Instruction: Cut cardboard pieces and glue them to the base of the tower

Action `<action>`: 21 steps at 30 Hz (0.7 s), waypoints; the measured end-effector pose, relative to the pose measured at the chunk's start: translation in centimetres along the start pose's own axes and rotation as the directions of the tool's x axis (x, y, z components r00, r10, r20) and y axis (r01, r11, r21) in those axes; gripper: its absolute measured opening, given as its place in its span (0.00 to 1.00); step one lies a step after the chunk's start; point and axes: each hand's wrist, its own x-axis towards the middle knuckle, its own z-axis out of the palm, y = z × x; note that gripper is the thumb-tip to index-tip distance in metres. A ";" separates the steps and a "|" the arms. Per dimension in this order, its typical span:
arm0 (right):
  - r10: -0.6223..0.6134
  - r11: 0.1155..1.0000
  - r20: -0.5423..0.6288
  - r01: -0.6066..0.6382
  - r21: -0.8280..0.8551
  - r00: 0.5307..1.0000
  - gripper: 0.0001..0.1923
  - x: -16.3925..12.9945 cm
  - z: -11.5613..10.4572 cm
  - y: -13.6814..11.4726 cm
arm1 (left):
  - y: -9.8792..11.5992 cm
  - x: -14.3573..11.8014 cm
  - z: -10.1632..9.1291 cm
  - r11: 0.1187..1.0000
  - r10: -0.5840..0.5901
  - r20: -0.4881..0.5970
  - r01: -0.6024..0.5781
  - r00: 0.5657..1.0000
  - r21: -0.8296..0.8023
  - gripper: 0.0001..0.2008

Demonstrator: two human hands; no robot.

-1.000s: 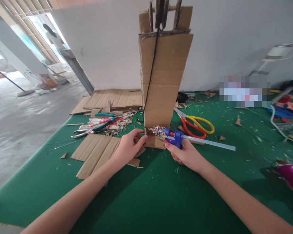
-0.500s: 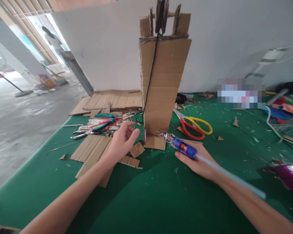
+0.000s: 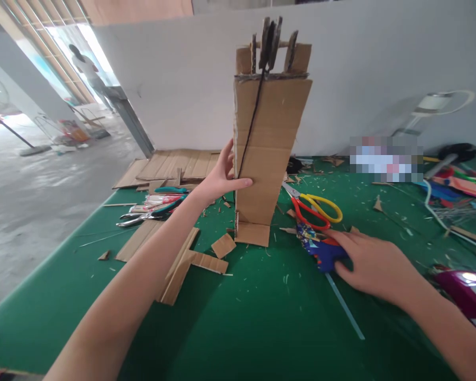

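A tall cardboard tower [image 3: 267,159] stands upright on the green table, with cardboard wheel-like discs [image 3: 270,45] on a stick at its top. A black cord [image 3: 249,129] runs from them down the tower's front. My left hand [image 3: 220,180] grips the tower's left edge, thumb in front and fingers behind. Low over the table at the right, my right hand [image 3: 373,262] has its fingers on a blue hot glue gun [image 3: 323,254], whose nozzle points left. A clear glue stick [image 3: 345,307] sticks out of its back. Beside the gun lie scissors [image 3: 321,206] with red and yellow handles.
Pliers [image 3: 150,214] and cardboard scraps [image 3: 210,262] lie at the left of the table [image 3: 238,328]. A magenta device [image 3: 464,286] sits at the right edge, near a lamp [image 3: 432,103]. Behind is a white wall [image 3: 182,79]; a person [image 3: 87,69] stands far back left.
My left hand has moved up and forward onto the tower's edge and taken hold. My right hand has lowered the glue gun to the right, next to the scissors, and turned palm down.
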 end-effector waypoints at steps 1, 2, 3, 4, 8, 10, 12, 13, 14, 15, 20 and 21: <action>0.035 0.999 0.006 -0.035 0.007 0.999 0.23 -0.1 0.0 0.2 | 0.0 0.2 0.3 0.998 -0.021 0.027 0.022 0.999 -0.059 0.39; 0.070 0.997 0.013 -0.070 0.020 0.997 0.24 -0.1 0.1 0.3 | 0.2 0.3 0.6 0.993 -0.045 0.046 0.050 0.998 -0.107 0.37; 0.107 0.994 0.019 -0.108 0.034 0.994 0.24 -0.1 0.2 0.5 | 0.4 0.3 0.9 0.988 -0.072 0.054 0.079 0.996 -0.136 0.34; 0.142 0.989 0.024 -0.143 0.047 0.990 0.24 0.0 0.3 0.6 | 0.6 0.1 1.1 0.986 -0.094 0.046 0.099 0.995 -0.137 0.30; 0.250 0.967 -0.013 -0.249 0.057 0.968 0.25 1.0 1.1 1.1 | 1.7 -0.7 1.6 0.992 -0.124 -0.048 0.123 0.991 -0.033 0.25; 0.245 0.969 -0.040 -0.243 0.052 0.969 0.24 1.6 1.5 1.3 | 2.1 -1.0 1.8 0.988 -0.135 -0.119 0.142 0.984 0.055 0.24; 0.216 0.976 -0.065 -0.214 0.033 0.974 0.24 2.1 1.6 1.4 | 2.4 -1.3 2.1 0.973 -0.140 -0.206 0.172 0.968 0.151 0.23; 0.206 0.978 -0.078 -0.205 0.019 0.975 0.23 2.3 1.6 1.3 | 2.5 -1.4 2.3 0.963 -0.134 -0.249 0.186 0.959 0.196 0.23; 0.204 0.979 -0.094 -0.205 0.002 0.974 0.22 2.4 1.4 1.2 | 2.7 -1.5 2.5 0.950 -0.127 -0.287 0.199 0.949 0.239 0.22; 0.209 0.977 -0.113 -0.212 -0.017 0.971 0.21 2.5 1.2 1.1 | 2.8 -1.6 2.6 0.935 -0.122 -0.320 0.217 0.940 0.281 0.22; 0.235 0.967 -0.222 -0.250 -0.045 0.946 0.18 3.0 -0.1 -0.3 | 3.6 -2.0 3.7 0.824 -0.140 -0.435 0.348 0.890 0.447 0.19; 0.223 0.972 -0.231 -0.234 -0.018 0.947 0.18 3.1 -0.4 -0.7 | 3.8 -2.0 3.9 0.819 -0.144 -0.440 0.357 0.886 0.450 0.20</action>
